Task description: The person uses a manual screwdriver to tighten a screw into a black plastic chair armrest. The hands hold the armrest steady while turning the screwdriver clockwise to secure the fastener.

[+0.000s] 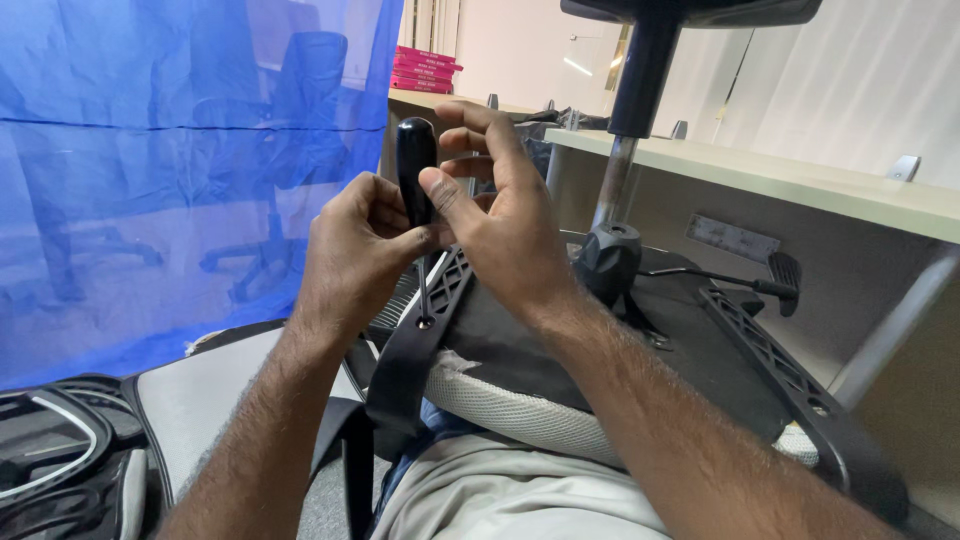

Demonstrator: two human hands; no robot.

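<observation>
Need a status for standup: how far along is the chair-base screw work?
Done: seat lies upside down on the lap, base plate up. In hand: both hands, left and right, hold the screwdriver, tip on a bracket screw. Left: can't tell how far it's driven; other bracket untouched.

Head camera looks down, close (single view).

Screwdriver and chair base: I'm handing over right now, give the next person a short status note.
Left hand: gripping the black-handled screwdriver low on its handle.
Right hand: thumb and fingers on the handle, other fingers spread.
Screwdriver tip sits upright in a screw hole of the black armrest bracket on the upturned chair seat, which lies across the lap.
Done: tool seated.
Left: whether the screw is tight cannot be told.
</observation>
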